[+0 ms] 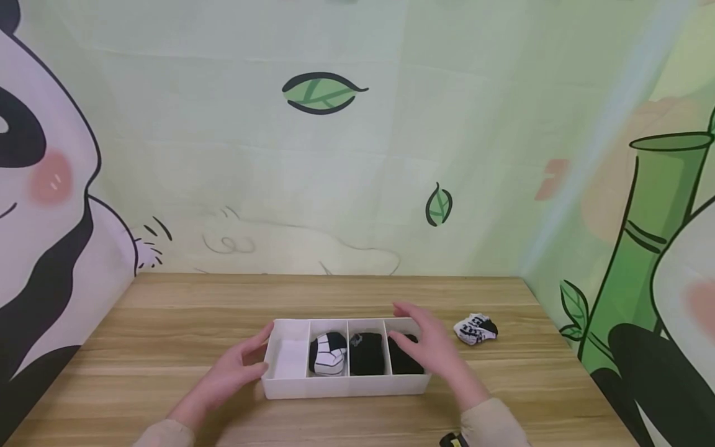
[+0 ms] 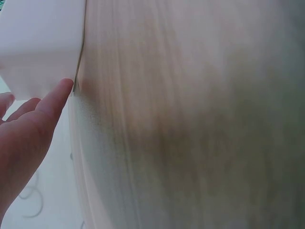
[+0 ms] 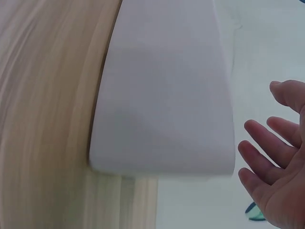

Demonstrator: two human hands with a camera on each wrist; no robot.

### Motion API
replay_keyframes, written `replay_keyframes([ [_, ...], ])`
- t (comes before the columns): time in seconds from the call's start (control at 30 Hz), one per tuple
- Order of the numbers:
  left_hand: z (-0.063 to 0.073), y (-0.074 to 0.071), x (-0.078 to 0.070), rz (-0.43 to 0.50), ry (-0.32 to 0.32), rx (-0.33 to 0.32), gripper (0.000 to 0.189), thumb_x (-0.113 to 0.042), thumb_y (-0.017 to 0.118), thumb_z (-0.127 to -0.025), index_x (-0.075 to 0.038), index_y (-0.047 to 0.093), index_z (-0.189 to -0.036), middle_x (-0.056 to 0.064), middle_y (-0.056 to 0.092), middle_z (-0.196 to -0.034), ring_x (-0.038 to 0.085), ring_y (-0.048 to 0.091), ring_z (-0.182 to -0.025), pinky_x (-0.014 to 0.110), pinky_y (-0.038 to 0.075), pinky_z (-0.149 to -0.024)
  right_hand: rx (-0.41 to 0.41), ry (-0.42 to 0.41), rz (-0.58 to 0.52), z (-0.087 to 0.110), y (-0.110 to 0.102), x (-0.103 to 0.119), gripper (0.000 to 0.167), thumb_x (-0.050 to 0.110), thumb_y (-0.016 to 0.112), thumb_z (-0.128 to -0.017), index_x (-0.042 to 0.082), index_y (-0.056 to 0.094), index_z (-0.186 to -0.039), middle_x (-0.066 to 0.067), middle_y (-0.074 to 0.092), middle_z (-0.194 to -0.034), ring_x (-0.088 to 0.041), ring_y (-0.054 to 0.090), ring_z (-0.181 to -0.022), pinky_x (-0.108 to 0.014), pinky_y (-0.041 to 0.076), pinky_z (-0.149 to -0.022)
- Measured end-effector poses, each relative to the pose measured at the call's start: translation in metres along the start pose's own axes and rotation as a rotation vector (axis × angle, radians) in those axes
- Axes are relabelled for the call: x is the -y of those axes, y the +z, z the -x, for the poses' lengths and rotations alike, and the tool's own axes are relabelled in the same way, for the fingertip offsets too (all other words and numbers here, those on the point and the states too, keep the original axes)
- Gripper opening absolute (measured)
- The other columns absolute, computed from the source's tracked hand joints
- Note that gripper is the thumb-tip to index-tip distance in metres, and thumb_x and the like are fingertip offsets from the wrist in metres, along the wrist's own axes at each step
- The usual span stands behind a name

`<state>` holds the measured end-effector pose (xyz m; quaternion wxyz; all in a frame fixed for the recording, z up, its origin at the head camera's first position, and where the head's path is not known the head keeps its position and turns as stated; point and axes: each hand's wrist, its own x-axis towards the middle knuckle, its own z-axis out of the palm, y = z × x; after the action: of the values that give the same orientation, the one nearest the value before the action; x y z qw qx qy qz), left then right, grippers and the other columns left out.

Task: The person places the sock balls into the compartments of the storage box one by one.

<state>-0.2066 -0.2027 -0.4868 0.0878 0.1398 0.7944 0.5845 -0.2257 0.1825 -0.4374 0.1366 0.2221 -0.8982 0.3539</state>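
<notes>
A white divided box (image 1: pixel 343 388) sits on the wooden table. Its second compartment from the left holds a black-and-white folded sock bundle (image 1: pixel 329 359), the third a black one (image 1: pixel 367 355), and the rightmost another black one (image 1: pixel 408 363), partly covered by my right hand. My left hand (image 1: pixel 231 369) touches the box's left end with extended fingers; the left wrist view shows a fingertip at its lower edge. Above the right end hovers my right hand (image 1: pixel 431 344), fingers spread and holding nothing. White floor shows in the leftmost compartment.
Right of the box, a patterned black-and-white sock bundle (image 1: pixel 476 329) lies on the table (image 1: pixel 223 298). A small dark object (image 1: pixel 454 440) is at the right sleeve. A backdrop (image 1: pixel 223 186) with panda and bamboo drawings rises behind the table.
</notes>
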Motion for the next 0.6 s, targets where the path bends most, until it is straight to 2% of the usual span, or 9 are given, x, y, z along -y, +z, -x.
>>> replay_keyframes([
  [0.27, 0.001, 0.0, -0.001, -0.011, -0.012, -0.015, 0.075, -0.007, 0.065, -0.09, -0.009, 0.029, -0.156, 0.025, 0.034, -0.153, 0.042, 0.037, -0.138, 0.052, 0.034, -0.108, -0.092, 0.005, 0.072, 0.006, -0.011, -0.019, 0.052, 0.01, 0.078, -0.083, 0.0, 0.06, -0.13, -0.01, 0.071, -0.114, -0.033, 0.062, -0.112, -0.051, 0.045, -0.099],
  [0.4, 0.001, 0.0, -0.002, -0.02, -0.011, -0.018, 0.075, -0.007, 0.065, -0.09, -0.009, 0.029, -0.156, 0.025, 0.034, -0.153, 0.041, 0.038, -0.138, 0.052, 0.033, -0.108, -0.114, 0.053, 0.089, 0.01, -0.018, -0.03, 0.05, 0.008, 0.078, -0.083, 0.0, 0.06, -0.13, -0.011, 0.071, -0.113, -0.035, 0.062, -0.112, -0.052, 0.045, -0.099],
  [0.6, 0.001, 0.001, -0.003, -0.025, -0.001, -0.017, 0.074, -0.007, 0.065, -0.09, -0.008, 0.03, -0.156, 0.025, 0.034, -0.153, 0.042, 0.038, -0.138, 0.053, 0.032, -0.109, -0.168, 0.074, 0.098, 0.015, -0.035, -0.045, 0.049, 0.006, 0.075, -0.084, -0.002, 0.059, -0.13, -0.014, 0.071, -0.112, -0.038, 0.062, -0.109, -0.056, 0.044, -0.096],
])
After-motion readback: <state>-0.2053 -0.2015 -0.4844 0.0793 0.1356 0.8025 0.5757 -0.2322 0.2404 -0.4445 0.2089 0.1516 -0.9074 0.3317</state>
